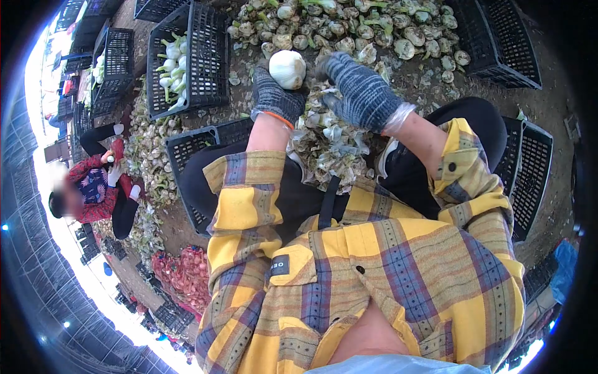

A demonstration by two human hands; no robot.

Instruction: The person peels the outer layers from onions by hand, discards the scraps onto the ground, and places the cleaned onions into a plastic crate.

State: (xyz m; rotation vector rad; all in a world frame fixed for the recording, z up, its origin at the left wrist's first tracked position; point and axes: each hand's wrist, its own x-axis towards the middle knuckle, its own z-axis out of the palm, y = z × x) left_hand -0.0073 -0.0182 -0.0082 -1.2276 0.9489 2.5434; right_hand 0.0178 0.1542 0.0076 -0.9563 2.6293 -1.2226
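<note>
A white peeled bulb (pixel 287 69) with a brownish root end rests in my left hand (pixel 278 96), which wears a grey knitted glove and has its fingers wrapped round the bulb's lower side. My right hand (pixel 361 90), in a matching glove with clear plastic at the wrist, is just to the right of the bulb and apart from it. Its fingers are spread and curved, with nothing visible in them. Below both hands, between my legs, lies a heap of papery peelings (pixel 330 146).
Unpeeled bulbs (pixel 349 28) are piled ahead. A black crate (pixel 208 62) at the upper left holds white bulbs with green stems. Another crate (pixel 507 47) stands upper right. A seated person (pixel 93 187) works at the left beside more bulbs. Red net sacks (pixel 184 274) lie lower left.
</note>
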